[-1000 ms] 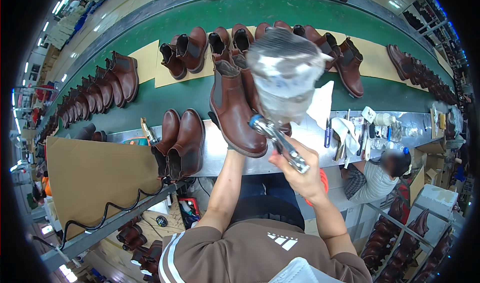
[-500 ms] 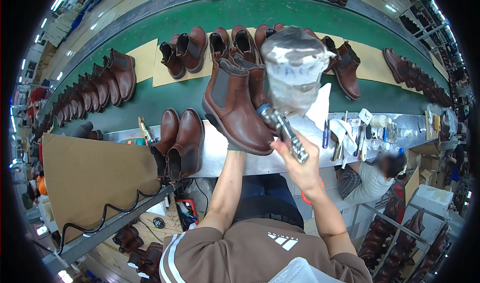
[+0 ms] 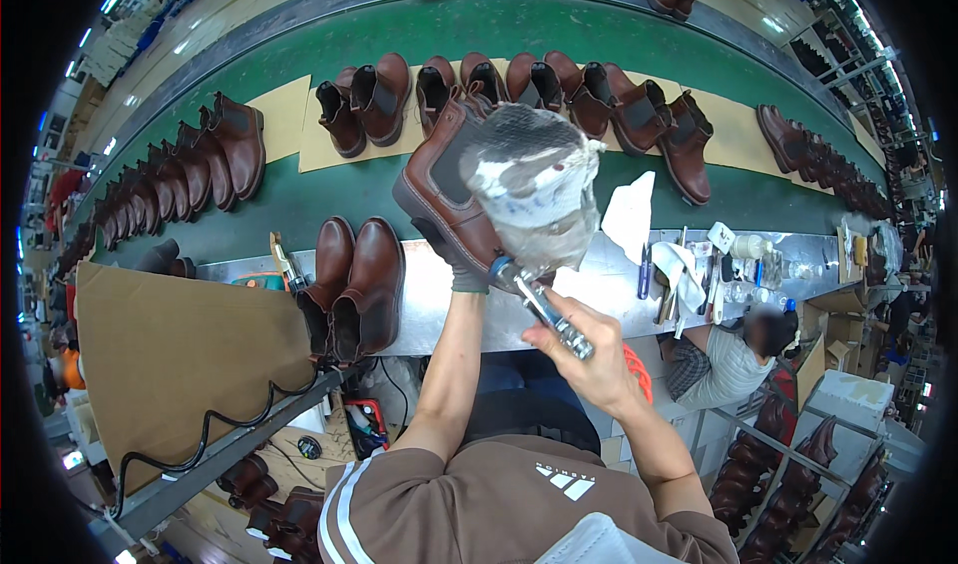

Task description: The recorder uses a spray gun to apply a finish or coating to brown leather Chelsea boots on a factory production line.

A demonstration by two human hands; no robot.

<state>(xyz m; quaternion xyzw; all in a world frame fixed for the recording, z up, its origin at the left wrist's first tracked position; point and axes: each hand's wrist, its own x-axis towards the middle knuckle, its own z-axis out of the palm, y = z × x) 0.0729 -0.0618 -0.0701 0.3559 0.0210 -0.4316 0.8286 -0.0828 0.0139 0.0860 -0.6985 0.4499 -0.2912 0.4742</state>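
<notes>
Head cam: hands [image 3: 591,352] w/ boot [image 3: 465,229], prob. sprayer [image 3: 544,312].

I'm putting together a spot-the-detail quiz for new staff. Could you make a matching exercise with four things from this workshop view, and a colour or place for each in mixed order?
Things:
1. Spray gun
2. Large cardboard panel
3. Wavy cord
4. Long work surface

Colours and places:
A. Black
B. Green, with boots standing along it
C. Gripped in the person's right hand
D. Tan, on the person's left side

Right pairs: 1-C, 2-D, 3-A, 4-B
</notes>
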